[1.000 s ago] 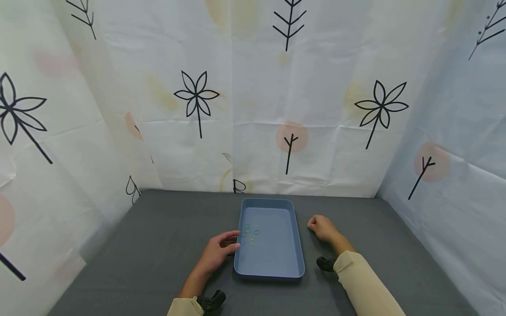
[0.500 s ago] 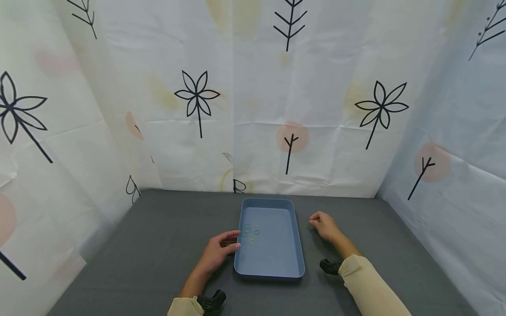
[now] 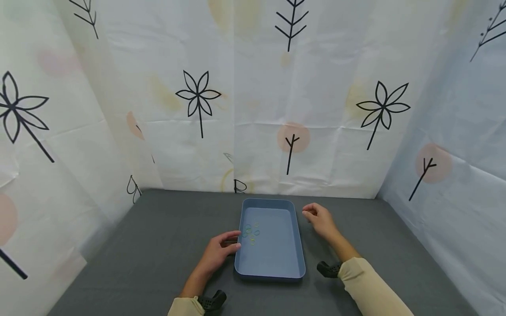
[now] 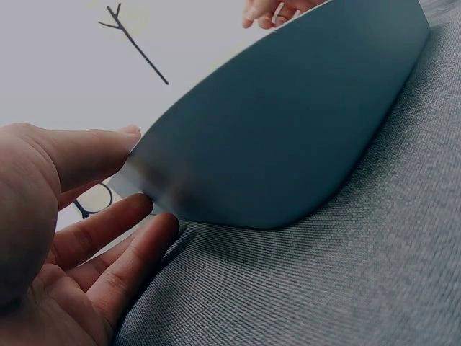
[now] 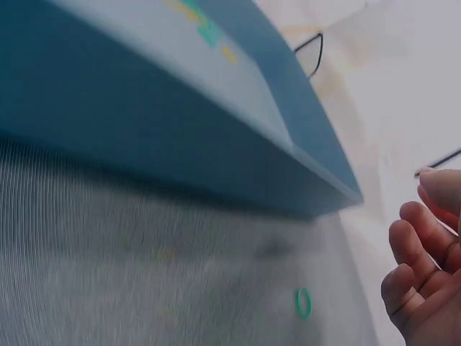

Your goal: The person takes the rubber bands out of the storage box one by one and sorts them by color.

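A blue rectangular tray [image 3: 276,245] stands on the grey cloth. Several small green and yellow rubber-band-like rings [image 3: 252,232] lie inside it, toward its left side. My left hand [image 3: 219,251] touches the tray's left edge; in the left wrist view its thumb meets the rim, and its fairly straight fingers rest against the outer wall. My right hand [image 3: 321,220] is raised just off the tray's far right side. Its fingers are loosely bent, and nothing shows between them in the right wrist view. There, a green ring [image 5: 302,303] lies on the cloth outside the tray.
Grey cloth [image 3: 170,228] covers the table around the tray. White fabric [image 3: 257,101] printed with plant drawings hangs behind and along both sides. Each wrist wears a black device, such as the left one [image 3: 212,302].
My right hand has lifted from the cloth and shifted away from me and slightly toward the tray, its fingers loosening from a tighter curl. Left hand and tray have stayed put.
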Motion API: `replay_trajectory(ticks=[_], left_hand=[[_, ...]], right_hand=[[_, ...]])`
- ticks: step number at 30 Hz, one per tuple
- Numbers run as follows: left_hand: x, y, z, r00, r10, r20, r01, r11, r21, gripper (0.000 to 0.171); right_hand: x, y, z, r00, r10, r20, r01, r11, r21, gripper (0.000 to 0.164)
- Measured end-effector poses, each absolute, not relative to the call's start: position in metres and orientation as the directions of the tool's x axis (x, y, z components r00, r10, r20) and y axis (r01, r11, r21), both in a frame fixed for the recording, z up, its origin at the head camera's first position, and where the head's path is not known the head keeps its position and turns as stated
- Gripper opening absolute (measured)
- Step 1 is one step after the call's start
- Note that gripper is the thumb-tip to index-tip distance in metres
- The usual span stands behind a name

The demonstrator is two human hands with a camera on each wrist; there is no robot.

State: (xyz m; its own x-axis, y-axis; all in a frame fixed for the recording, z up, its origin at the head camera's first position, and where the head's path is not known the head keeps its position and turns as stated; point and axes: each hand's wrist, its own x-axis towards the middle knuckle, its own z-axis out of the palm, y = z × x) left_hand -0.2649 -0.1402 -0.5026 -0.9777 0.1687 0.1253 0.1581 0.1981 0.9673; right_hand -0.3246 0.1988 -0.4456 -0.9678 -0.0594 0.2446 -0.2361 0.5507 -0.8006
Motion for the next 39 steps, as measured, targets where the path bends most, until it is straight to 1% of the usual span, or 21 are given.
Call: replay_trajectory(ticks=[9, 13, 17, 19, 25, 31, 39], left_hand=[[-0.265, -0.138, -0.502, -0.978, 0.17, 0.124, 0.158, 0.209, 0.965, 0.041], [-0.265, -0.137, -0.502, -0.979, 0.166, 0.122, 0.155, 0.21, 0.965, 0.04], [-0.265, -0.138, -0.503, -0.978, 0.169, 0.12, 0.153, 0.198, 0.968, 0.04], [-0.265, -0.139, -0.503, -0.978, 0.17, 0.12, 0.152, 0.192, 0.97, 0.04], [-0.264, -0.139, -0.503, -0.979, 0.168, 0.117, 0.148, 0.189, 0.971, 0.041], [-0.265, -0.139, -0.503, -0.978, 0.17, 0.124, 0.156, 0.191, 0.969, 0.041], [-0.265, -0.139, -0.501, -0.978, 0.17, 0.122, 0.154, 0.189, 0.97, 0.04]], right_hand=[[-0.322, 0.171, -0.434, -0.965, -0.077, 0.252, -0.255, 0.518, -0.817, 0.015], [-0.322, 0.159, -0.431, -0.972, -0.108, 0.211, -0.237, 0.467, -0.852, 0.013], [-0.322, 0.148, -0.43, -0.974, -0.16, 0.161, -0.216, 0.436, -0.873, 0.011], [-0.323, 0.142, -0.431, -0.97, -0.19, 0.153, -0.224, 0.446, -0.867, 0.009], [-0.325, 0.13, -0.434, -0.942, -0.319, 0.106, -0.262, 0.499, -0.826, 0.012], [-0.33, 0.124, -0.439, -0.901, -0.424, 0.088, -0.308, 0.484, -0.819, 0.015], [-0.336, 0.111, -0.447, -0.885, -0.464, 0.041, -0.296, 0.491, -0.819, 0.012]])
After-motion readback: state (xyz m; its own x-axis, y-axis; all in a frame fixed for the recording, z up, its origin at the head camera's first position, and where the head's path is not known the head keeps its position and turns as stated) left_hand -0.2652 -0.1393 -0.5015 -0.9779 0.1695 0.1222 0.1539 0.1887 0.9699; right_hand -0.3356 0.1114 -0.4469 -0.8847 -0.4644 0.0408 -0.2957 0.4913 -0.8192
